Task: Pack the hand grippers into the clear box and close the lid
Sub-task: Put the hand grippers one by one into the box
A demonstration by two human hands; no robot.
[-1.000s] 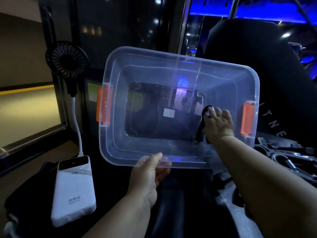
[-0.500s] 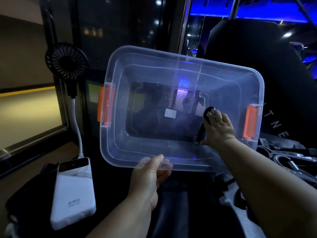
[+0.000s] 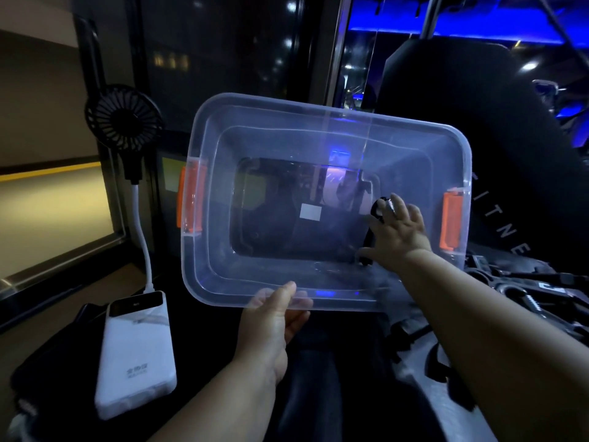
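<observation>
Clear box (image 3: 287, 102), big rectangular see-through plastic tub, rounded corners, thick rolled rim, no lid on it, tipped up so the open mouth faces the camera, centre frame, dark background showing through its bottom. Behind it on the right, black padded seat back (image 3: 478, 138) with pale letters partly visible. Left hand (image 3: 271, 323) pinches the near rim of the box, thumb on the inside, fingers seen through the plastic on the outside. Right hand (image 3: 398, 234) is reached inside the box at its right end, fingers curled around a black hand gripper (image 3: 369, 247), which is pressed near the box bottom; the looped top of the gripper shows above the fingertips, one handle runs down past the thumb. White power bank (image 3: 137, 355) lies lower left on dark fabric, white cable (image 3: 143, 244) running up to a small black fan (image 3: 122, 121). More hand grippers in a pile (image 3: 526, 291) far right, outside the box, dim, count cannot be told. Orange latches on the short ends of the box, left one (image 3: 188, 202), right one (image 3: 452, 221). Small white sticker (image 3: 310, 212) on the box bottom.
</observation>
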